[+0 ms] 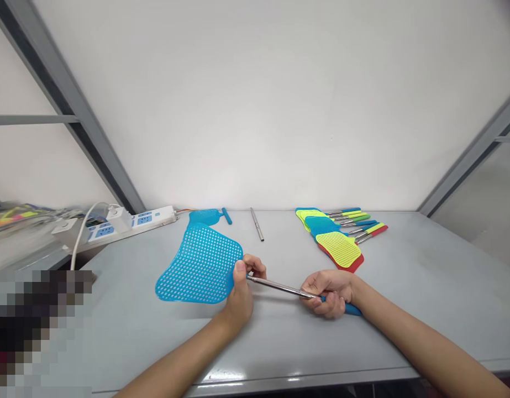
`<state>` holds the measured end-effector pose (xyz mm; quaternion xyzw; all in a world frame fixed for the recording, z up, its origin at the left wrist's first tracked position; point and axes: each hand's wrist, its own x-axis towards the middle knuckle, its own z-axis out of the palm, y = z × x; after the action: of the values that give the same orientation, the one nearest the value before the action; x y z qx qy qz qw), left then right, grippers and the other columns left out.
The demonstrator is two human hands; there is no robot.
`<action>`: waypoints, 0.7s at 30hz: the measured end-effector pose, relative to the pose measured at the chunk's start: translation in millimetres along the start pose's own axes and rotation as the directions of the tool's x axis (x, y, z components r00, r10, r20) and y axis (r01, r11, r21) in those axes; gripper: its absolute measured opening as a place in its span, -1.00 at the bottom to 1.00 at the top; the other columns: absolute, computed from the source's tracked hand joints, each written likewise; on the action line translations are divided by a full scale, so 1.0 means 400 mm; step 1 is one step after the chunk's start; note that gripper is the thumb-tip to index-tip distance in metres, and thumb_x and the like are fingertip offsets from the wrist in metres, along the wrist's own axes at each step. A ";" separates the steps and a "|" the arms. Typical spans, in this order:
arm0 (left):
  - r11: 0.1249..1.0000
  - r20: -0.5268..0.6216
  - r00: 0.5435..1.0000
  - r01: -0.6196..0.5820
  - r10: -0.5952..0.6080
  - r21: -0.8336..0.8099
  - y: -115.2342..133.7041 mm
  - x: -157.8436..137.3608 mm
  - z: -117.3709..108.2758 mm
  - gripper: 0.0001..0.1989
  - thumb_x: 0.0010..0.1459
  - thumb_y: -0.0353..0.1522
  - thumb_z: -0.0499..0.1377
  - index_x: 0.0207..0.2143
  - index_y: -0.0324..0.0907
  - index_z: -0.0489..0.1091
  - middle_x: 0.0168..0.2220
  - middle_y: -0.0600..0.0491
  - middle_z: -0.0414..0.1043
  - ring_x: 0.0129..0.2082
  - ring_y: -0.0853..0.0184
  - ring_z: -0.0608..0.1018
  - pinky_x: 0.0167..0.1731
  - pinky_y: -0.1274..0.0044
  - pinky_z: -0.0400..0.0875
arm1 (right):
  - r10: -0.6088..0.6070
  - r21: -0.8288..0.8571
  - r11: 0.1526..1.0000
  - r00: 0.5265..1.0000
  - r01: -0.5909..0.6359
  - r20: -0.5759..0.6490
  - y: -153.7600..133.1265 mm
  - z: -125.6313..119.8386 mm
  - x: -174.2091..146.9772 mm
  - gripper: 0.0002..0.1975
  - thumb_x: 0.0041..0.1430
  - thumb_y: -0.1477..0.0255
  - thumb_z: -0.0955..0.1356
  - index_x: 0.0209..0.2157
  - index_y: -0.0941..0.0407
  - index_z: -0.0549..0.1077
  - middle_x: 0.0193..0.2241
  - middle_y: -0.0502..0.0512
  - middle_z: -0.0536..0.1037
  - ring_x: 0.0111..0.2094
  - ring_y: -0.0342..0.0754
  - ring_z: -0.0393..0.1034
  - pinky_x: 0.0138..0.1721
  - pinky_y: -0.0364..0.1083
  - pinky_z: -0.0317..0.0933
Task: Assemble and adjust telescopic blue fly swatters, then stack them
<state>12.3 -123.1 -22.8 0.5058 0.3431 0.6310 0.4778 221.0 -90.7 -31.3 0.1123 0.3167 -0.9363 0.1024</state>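
Note:
A blue fly swatter (205, 265) with a perforated head and a metal rod is held between both hands above the table. My left hand (242, 284) pinches the base of its head, where the rod joins. Around the rod's lower end and the blue handle my right hand (329, 293) is closed; the handle's tip sticks out past the palm. Beyond the hands, a loose metal rod (257, 224) lies on the table. Left of that rod are another blue swatter head (204, 216) and a short blue handle (226, 215).
A stack of blue, yellow and red fly swatters (340, 249) lies at the back right of the grey table (437, 309). On the left is a white power strip (134, 222) with plugs and a cable. Grey metal frame posts (68, 99) stand at the sides, with a white wall behind.

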 end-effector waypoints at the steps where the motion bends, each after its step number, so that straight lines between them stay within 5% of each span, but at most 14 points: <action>1: 1.000 0.008 1.000 0.005 -0.005 -0.003 -0.001 -0.002 0.001 -0.57 0.10 -0.09 -0.19 -0.59 -0.16 0.22 -0.64 0.12 0.17 -0.61 0.42 0.24 -0.57 0.57 0.16 | 0.001 -0.003 1.000 1.000 -0.001 -0.002 0.000 0.001 -0.001 -0.80 0.08 0.38 0.17 -0.52 0.20 0.22 -0.79 -0.17 0.03 -0.81 -0.34 -0.24 -0.84 -0.36 -0.13; 12: 0.999 -0.083 0.997 0.003 0.001 0.047 0.001 0.018 0.006 -0.54 0.10 -0.10 -0.18 -0.64 -0.18 0.23 -0.68 0.12 0.16 -0.66 0.45 0.22 -0.65 0.60 0.12 | -0.113 -0.101 0.990 0.988 0.102 -0.109 -0.007 0.009 0.002 -0.82 0.10 0.39 0.19 -0.45 0.23 0.26 -0.78 -0.17 0.08 -0.81 -0.35 -0.22 -0.84 -0.35 -0.15; 16: 0.989 -0.146 0.979 0.145 -0.141 0.016 0.005 0.054 0.000 -0.60 0.10 -0.13 -0.15 -0.60 -0.19 0.23 -0.75 0.17 0.07 -0.74 0.50 0.15 -0.72 0.64 0.05 | -0.284 -0.159 0.955 0.923 0.249 -0.259 -0.016 0.032 0.012 -0.81 0.13 0.43 0.18 -0.32 0.26 0.30 -0.74 -0.12 0.17 -0.79 -0.34 -0.12 -0.81 -0.34 -0.14; 21: 0.986 -0.234 0.958 0.168 -0.165 -0.007 0.017 0.081 -0.010 -0.65 0.09 -0.17 -0.09 -0.61 -0.19 0.21 -0.80 0.21 0.01 -0.78 0.53 0.11 -0.75 0.67 -0.01 | -0.393 -0.200 0.918 0.842 0.341 -0.368 -0.031 0.060 0.005 -0.75 0.14 0.38 0.18 -0.22 0.27 0.28 -0.59 0.09 0.40 -0.71 -0.28 0.15 -0.70 -0.28 0.02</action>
<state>5.6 -94.3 -7.6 0.4003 0.4425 0.6414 0.4822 212.2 -95.9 -6.2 0.2323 0.4054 -0.8731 -0.1391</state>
